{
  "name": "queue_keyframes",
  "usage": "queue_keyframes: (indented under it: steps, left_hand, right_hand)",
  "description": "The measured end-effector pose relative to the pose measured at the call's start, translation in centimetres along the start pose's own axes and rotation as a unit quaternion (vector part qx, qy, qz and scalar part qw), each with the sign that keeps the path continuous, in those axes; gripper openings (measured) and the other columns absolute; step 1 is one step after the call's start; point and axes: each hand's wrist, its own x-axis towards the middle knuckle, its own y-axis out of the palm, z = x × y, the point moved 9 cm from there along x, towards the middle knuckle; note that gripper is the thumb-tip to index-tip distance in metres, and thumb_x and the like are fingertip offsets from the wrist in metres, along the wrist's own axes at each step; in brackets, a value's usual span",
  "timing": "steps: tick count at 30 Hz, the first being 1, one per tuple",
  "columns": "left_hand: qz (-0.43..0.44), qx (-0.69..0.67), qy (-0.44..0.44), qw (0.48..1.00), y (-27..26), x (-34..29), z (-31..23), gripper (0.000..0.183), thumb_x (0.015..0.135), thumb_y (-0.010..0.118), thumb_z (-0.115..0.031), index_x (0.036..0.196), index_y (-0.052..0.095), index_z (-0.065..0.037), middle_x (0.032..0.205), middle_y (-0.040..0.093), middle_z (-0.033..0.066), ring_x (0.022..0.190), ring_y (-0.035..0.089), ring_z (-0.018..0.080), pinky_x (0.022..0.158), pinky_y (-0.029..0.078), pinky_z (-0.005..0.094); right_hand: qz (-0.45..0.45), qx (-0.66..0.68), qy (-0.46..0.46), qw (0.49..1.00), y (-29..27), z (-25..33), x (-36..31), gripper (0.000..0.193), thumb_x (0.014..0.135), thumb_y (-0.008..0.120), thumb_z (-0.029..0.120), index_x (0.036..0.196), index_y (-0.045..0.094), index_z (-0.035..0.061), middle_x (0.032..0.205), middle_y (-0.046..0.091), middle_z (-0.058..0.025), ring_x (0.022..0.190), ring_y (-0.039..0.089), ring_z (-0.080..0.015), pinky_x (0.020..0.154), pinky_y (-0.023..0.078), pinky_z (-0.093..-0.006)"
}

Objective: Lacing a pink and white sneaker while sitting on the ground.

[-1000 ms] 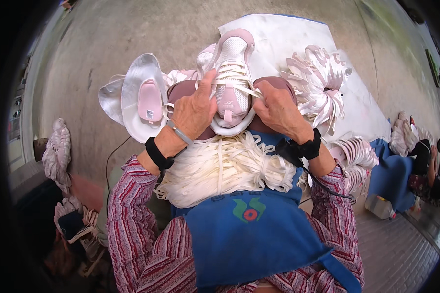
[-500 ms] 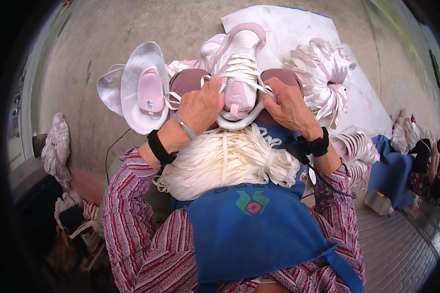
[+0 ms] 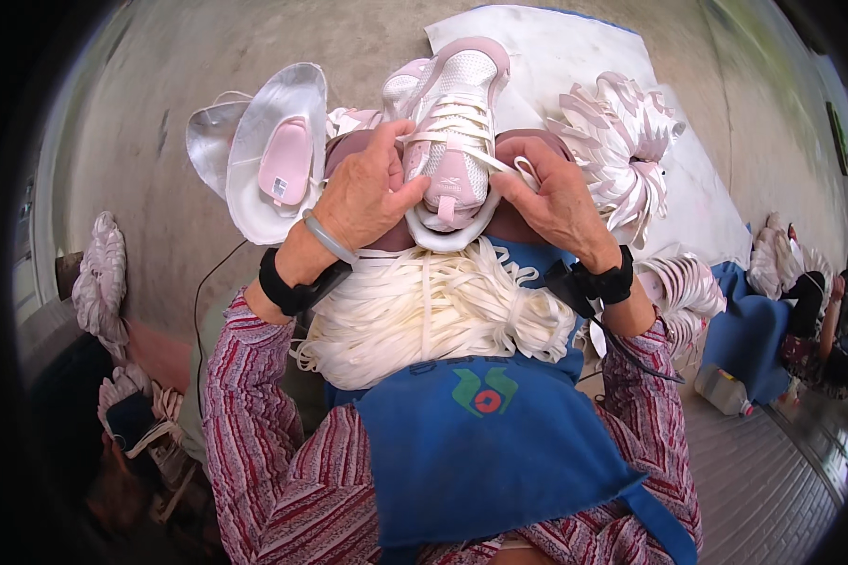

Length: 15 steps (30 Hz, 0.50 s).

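A white and pink sneaker upper [image 3: 450, 179] rests across my thighs, its toe pointing away from me. White shoelace [image 3: 457, 113] crosses over its tongue through several rows of eyelets. Beside its left edge is my left hand [image 3: 366, 193], thumb and forefinger spread apart, with no lace plainly gripped. On the opposite side my right hand [image 3: 548, 198] pinches a lace between thumb and fingers; a small loop sticks up there. The lace runs taut from that pinch across the tongue. A thick bundle of cream laces [image 3: 396, 311] lies in my lap, on the blue apron [image 3: 485, 461].
At the left stand white foam-like shells, one with a pink insole [image 3: 287, 160]. A ring of pink and white uppers [image 3: 622, 151] sits on a white sheet [image 3: 707, 198] at the right. Further right are a plastic jug [image 3: 723, 389], blue cloth [image 3: 749, 325] and another person.
My left hand has let go of its lace and spread its fingers, shifting slightly left. My right hand still pinches a lace, nearly in place.
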Motion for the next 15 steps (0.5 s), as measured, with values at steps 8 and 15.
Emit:
queue_keyframes:
  steps: [8,15]
  left_hand:
    - [-0.142,0.119,0.158,0.97,-1.3,1.8,-3.5,0.017,0.084,0.062,-0.008,0.101,0.061,-0.005,0.077,0.058,0.0086,0.066,0.061,0.0225,0.057,0.047,0.0312]
    - [-0.104,0.249,0.146,0.952,0.5,2.9,-3.9,0.009,0.084,0.059,-0.008,0.092,0.056,-0.005,0.082,0.06,0.0109,0.071,0.062,0.0304,0.059,0.049,0.0362]
  right_hand:
    - [-0.007,-0.083,-0.107,0.991,1.4,2.8,1.6,0.03,0.088,0.059,0.011,0.118,0.06,0.0097,0.093,0.067,-0.0159,0.078,0.065,-0.0291,0.069,0.051,-0.0323]
    - [0.018,-0.091,-0.115,0.989,1.4,3.4,1.8,0.03,0.089,0.057,0.011,0.119,0.06,0.0106,0.087,0.066,-0.0171,0.075,0.065,-0.0308,0.067,0.051,-0.0344]
